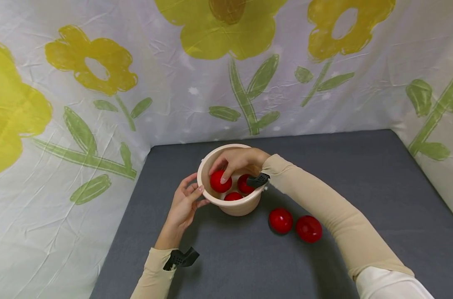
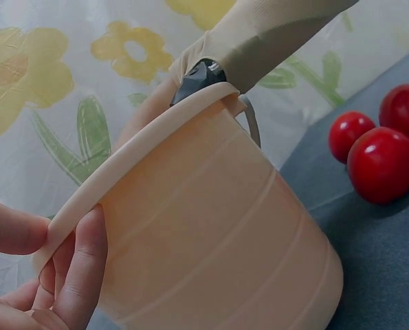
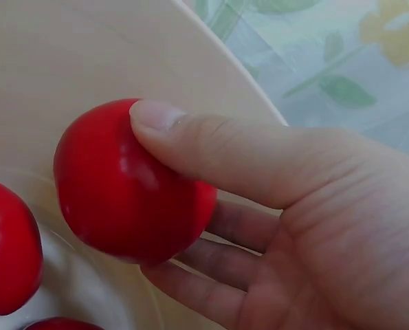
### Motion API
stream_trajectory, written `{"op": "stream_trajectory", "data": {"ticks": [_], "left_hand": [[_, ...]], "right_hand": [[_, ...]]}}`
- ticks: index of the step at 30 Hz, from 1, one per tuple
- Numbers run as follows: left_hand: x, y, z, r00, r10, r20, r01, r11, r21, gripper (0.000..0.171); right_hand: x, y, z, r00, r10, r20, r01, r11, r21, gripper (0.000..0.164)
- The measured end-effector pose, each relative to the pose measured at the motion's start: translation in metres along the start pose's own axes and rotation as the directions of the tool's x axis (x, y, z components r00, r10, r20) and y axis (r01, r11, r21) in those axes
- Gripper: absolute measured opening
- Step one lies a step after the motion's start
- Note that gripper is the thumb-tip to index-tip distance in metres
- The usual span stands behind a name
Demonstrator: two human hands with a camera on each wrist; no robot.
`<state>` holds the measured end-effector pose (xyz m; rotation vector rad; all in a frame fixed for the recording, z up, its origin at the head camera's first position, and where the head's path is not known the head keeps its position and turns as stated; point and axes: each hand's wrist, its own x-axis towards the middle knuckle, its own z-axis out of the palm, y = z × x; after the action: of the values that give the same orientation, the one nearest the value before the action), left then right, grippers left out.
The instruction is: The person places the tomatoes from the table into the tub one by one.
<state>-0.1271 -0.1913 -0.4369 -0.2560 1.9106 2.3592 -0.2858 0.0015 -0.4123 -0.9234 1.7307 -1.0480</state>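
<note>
A cream bucket (image 1: 239,209) stands tilted on the dark table, its mouth turned towards me. At the bucket's left side, my left hand (image 1: 183,203) pinches the rim between thumb and fingers; the left wrist view shows this grip close up. My right hand (image 1: 235,160) reaches inside and holds a glossy round red fruit (image 3: 132,185), like a tomato, with the thumb on top and fingers beneath. Two more red fruits, one (image 1: 233,196) near the front wall and another (image 1: 245,184) partly behind the wrist camera, lie in the bucket.
On the dark table (image 1: 234,257), right of the bucket, lie two red fruits (image 1: 280,220) (image 2: 383,165); the left wrist view shows a third there. A flower-printed cloth (image 1: 181,95) hangs behind and at the sides. The right forearm passes over the table.
</note>
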Motion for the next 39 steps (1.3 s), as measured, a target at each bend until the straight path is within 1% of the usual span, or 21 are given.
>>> {"op": "stream_trajectory", "data": {"ticks": [2, 6, 8, 10, 12, 14, 15, 17, 18, 21, 22, 25, 28, 32, 36, 39], "left_hand": [[0.0, 0.0, 0.0, 1.0, -0.003, 0.0, 0.003, 1.0, -0.004, 0.055], [0.0, 0.0, 0.0, 1.0, 0.003, 0.006, -0.003, 1.0, -0.004, 0.056], [0.0, 0.0, -0.001, 1.0, 0.003, 0.007, -0.003, 1.0, -0.012, 0.056], [0.0, 0.0, -0.001, 1.0, 0.003, 0.011, -0.003, 1.0, -0.017, 0.056], [0.0, 0.0, -0.001, 1.0, 0.002, 0.016, -0.002, 1.0, -0.019, 0.056], [0.0, 0.0, -0.001, 1.0, 0.002, 0.02, -0.002, 1.0, -0.02, 0.056], [0.0, 0.0, -0.001, 1.0, 0.003, 0.022, -0.003, 1.0, -0.021, 0.056], [0.0, 0.0, -0.002, 1.0, 0.003, 0.025, -0.003, 1.0, -0.023, 0.056], [0.0, 0.0, -0.002, 1.0, 0.003, 0.026, -0.002, 1.0, -0.027, 0.056], [0.0, -0.001, -0.002, 1.0, 0.001, 0.024, 0.0, 0.999, -0.036, 0.055], [0.0, -0.001, -0.002, 1.0, 0.001, 0.025, 0.0, 0.999, -0.038, 0.056], [0.0, -0.001, -0.002, 1.0, 0.002, 0.027, -0.001, 0.999, -0.04, 0.056], [0.001, -0.002, -0.001, 1.0, 0.005, 0.028, -0.004, 0.999, -0.044, 0.057], [0.001, -0.001, -0.001, 1.0, 0.006, 0.026, -0.005, 0.999, -0.05, 0.057], [0.001, -0.001, -0.001, 1.0, 0.004, 0.02, -0.003, 0.999, -0.044, 0.057], [0.0, -0.001, -0.002, 1.0, 0.006, 0.011, -0.005, 0.999, -0.04, 0.057]], "right_hand": [[0.0, 0.0, -0.001, 1.0, -0.008, -0.001, 0.008, 1.0, 0.001, 0.048], [-0.001, 0.0, -0.002, 0.999, -0.044, -0.005, 0.044, 0.998, -0.041, 0.046], [-0.002, -0.001, -0.002, 0.999, -0.038, -0.011, 0.038, 0.998, -0.04, 0.045], [-0.003, -0.002, -0.001, 1.0, -0.003, -0.021, 0.004, 1.0, 0.025, 0.047], [-0.006, -0.004, -0.002, 0.999, 0.035, -0.026, -0.032, 0.993, 0.11, 0.048], [-0.009, -0.009, -0.004, 0.998, 0.056, -0.027, -0.052, 0.989, 0.139, 0.049], [-0.011, -0.012, -0.006, 0.999, 0.045, -0.023, -0.041, 0.991, 0.13, 0.049], [-0.015, -0.022, -0.013, 1.0, -0.014, -0.013, 0.015, 0.999, 0.031, 0.048], [-0.017, -0.028, -0.017, 0.999, -0.051, -0.009, 0.05, 0.998, -0.031, 0.048], [-0.023, -0.041, -0.027, 0.989, -0.147, 0.001, 0.145, 0.975, -0.171, 0.046], [-0.025, -0.044, -0.029, 0.987, -0.16, 0.003, 0.158, 0.969, -0.189, 0.046], [-0.034, -0.046, -0.032, 0.985, -0.174, 0.007, 0.172, 0.966, -0.195, 0.046], [-0.048, -0.043, -0.034, 0.982, -0.189, -0.028, 0.179, 0.962, -0.207, 0.045], [-0.077, -0.04, -0.04, 0.977, -0.186, -0.102, 0.159, 0.96, -0.231, 0.045], [-0.112, -0.034, -0.045, 0.976, -0.143, -0.162, 0.107, 0.971, -0.215, 0.047], [-0.138, -0.026, -0.048, 0.972, -0.112, -0.206, 0.073, 0.979, -0.188, 0.051]]}}
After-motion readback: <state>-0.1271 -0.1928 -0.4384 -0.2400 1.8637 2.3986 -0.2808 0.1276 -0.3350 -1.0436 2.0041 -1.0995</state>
